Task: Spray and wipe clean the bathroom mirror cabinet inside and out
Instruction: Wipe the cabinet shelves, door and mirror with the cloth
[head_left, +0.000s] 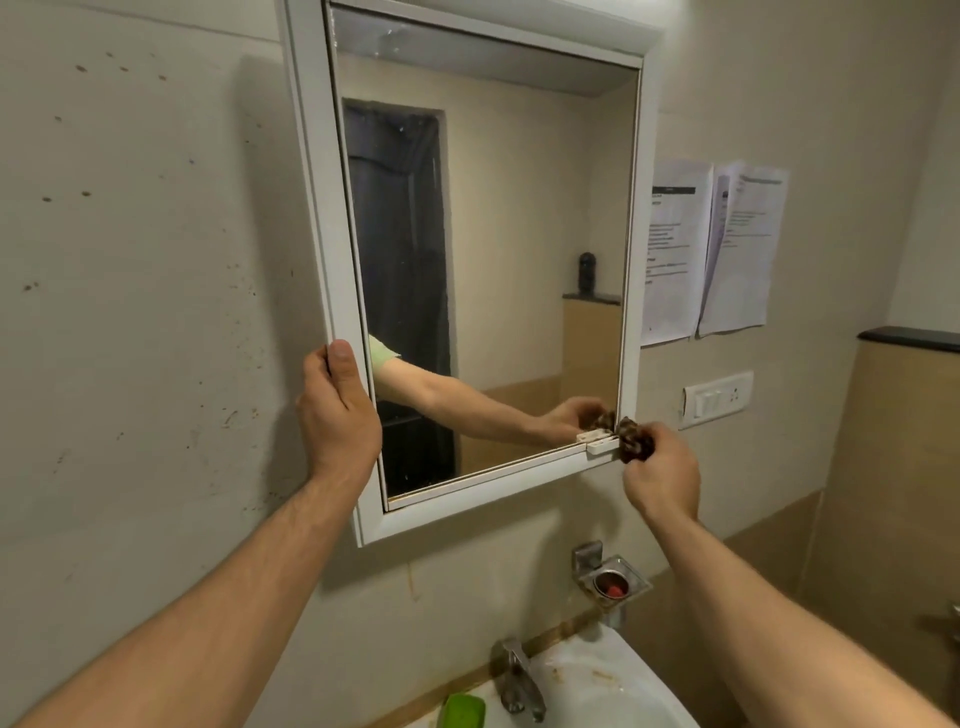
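The white-framed mirror cabinet (311, 156) hangs on the wall with its mirror door (519, 234) closed. My left hand (337, 415) grips the cabinet's left frame edge low down, thumb on the front. My right hand (662, 475) holds a bunched brown patterned cloth (634, 440) against the lower right corner of the frame, beside a small white door handle (600, 442). The mirror reflects my arm and the cloth. No spray bottle is in view.
A white sink (597, 691) with a chrome tap (517, 680) sits below, with a green soap dish (462, 711) at its left. A metal wall holder (613, 582) hangs under the cabinet. Papers (711, 249) and a switch plate (719, 399) are on the right wall.
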